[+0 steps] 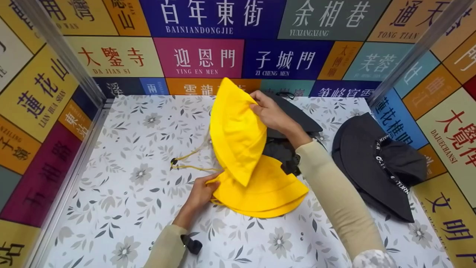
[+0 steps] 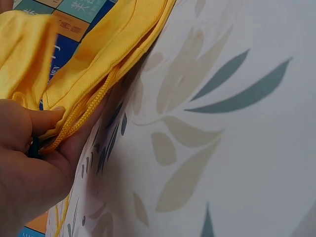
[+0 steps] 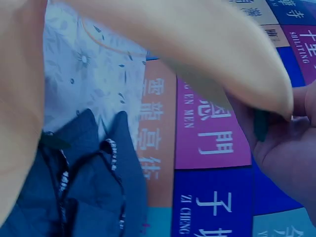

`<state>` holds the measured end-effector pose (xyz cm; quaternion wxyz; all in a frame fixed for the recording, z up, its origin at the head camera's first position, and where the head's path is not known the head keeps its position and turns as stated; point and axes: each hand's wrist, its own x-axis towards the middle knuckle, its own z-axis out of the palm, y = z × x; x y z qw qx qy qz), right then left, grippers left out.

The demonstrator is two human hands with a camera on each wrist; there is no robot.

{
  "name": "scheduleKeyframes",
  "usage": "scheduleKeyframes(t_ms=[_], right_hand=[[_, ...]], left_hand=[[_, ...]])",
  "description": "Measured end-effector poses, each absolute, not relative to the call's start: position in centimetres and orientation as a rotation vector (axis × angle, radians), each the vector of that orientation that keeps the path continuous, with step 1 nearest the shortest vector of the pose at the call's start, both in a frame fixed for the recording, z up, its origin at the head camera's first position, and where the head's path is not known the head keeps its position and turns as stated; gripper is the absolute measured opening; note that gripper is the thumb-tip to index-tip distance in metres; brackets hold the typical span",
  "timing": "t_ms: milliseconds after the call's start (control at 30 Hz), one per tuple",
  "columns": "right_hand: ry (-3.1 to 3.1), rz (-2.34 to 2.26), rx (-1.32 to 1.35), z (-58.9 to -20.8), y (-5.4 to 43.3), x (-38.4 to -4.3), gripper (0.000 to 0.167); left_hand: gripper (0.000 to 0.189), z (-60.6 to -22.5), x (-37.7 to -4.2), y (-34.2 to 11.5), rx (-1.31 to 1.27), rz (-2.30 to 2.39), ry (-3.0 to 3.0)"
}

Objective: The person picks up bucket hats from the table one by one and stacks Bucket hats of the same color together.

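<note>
One yellow bucket hat (image 1: 238, 130) is raised on its side, its upper right edge pinched in my right hand (image 1: 274, 113). Beneath it, a second yellow hat (image 1: 267, 193) lies brim toward me, overlapped by the raised one. My left hand (image 1: 200, 191) grips the lower hat's left brim edge between thumb and fingers. In the left wrist view, a braided yellow cord (image 2: 81, 118) runs along the brim into the left hand (image 2: 29, 158). The right wrist view shows the raised hat (image 3: 217, 49) blurred, its edge in the right hand (image 3: 289, 143).
A black hat with a white-lettered band (image 1: 368, 163) lies at the right. Another dark hat (image 1: 297, 115) sits at the back, partly behind my right arm. A yellow cord with a black toggle (image 1: 174, 161) trails on the floral surface (image 1: 122, 178). Printed panels (image 1: 200, 57) enclose three sides.
</note>
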<state>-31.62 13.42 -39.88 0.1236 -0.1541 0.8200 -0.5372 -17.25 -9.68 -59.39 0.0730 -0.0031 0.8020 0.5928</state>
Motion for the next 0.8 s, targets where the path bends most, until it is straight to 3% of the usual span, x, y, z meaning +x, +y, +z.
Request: scheduleKeyframes(t_ms=[800], right_hand=[[2.667,-1.269,-0.824,-32.2,18.4,-25.5,0.031]], left_hand=[[0.029,-59.4,-17.8,-9.5,-0.173,1.781,2.315]])
